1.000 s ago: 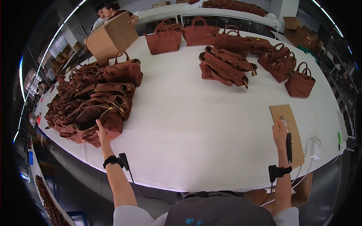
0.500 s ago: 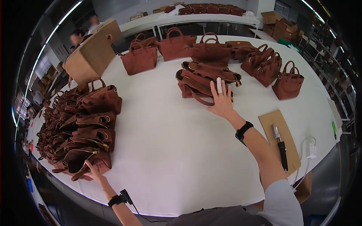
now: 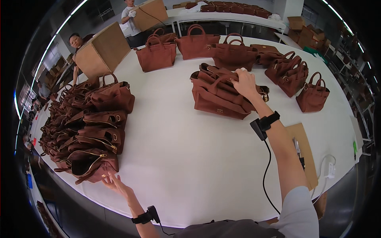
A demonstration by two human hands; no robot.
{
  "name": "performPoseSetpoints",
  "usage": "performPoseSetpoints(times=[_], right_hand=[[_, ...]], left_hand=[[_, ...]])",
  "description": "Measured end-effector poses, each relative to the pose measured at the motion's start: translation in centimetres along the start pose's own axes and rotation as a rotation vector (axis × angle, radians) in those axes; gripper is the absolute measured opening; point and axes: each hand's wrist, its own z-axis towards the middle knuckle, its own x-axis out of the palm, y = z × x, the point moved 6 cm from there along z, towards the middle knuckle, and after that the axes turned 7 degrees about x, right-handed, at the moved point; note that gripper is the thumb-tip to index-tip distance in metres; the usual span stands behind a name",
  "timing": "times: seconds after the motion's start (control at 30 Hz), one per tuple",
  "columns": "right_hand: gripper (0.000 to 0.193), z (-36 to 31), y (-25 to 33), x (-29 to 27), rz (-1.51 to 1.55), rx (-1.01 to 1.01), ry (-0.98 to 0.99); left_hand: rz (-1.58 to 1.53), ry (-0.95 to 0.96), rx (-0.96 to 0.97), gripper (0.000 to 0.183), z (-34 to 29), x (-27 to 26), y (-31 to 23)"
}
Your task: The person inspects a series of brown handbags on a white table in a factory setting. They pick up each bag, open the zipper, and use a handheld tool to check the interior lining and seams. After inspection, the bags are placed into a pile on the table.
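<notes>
My right hand (image 3: 245, 82) is curled over the top of a brown leather handbag (image 3: 222, 109) in the middle of the white table, its fingertips partly hidden; a bag handle runs up to it. Another brown handbag is pressed close behind that one, its zip end showing at the right. At the near left, my left hand (image 3: 117, 185) is open with fingers spread, beside the front handbag (image 3: 97, 168) of a dense row. That front bag gapes, with a gold zip pull at its edge. I cannot tell whether the fingertips touch it.
Several finished-looking handbags (image 3: 156, 55) stand along the far edge and right side. A knife (image 3: 297, 148) lies on a brown board (image 3: 311, 158), near a white power strip (image 3: 329, 168). Two people handle large cardboard boxes (image 3: 103, 49) at the far left.
My right hand has gone from lying spread on the middle bags to gripping the front one, which is turned more upright. My left hand has let go of the near-left bag and drawn back right.
</notes>
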Motion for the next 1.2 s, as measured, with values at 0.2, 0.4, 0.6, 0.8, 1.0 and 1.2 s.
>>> performPoseSetpoints(times=[0.2,0.4,0.6,0.8,1.0,1.2], right_hand=[[0.028,-10.5,7.1,-7.2,0.163,-0.282,0.151],[0.073,-21.4,10.1,-10.8,0.241,-0.395,0.203],[0.077,-27.0,7.0,-11.6,0.217,-0.114,0.152],[0.055,-32.0,4.6,-11.4,0.183,0.071,0.366],[0.038,-31.1,1.9,-13.2,0.543,0.254,0.184],[0.025,-26.1,-1.2,-13.0,1.017,0.612,0.302]], left_hand=[[-0.040,0.752,0.289,0.040,-10.2,9.6,-9.0],[0.004,1.460,0.811,0.048,-19.4,17.7,-20.6],[0.261,1.527,0.949,0.017,-22.8,22.8,-17.1],[-0.015,1.107,0.554,0.020,-15.9,29.1,-18.6],[-0.148,0.827,0.776,0.008,-15.6,31.8,-17.8],[-0.009,0.599,0.521,0.010,-8.4,31.2,-13.5]])
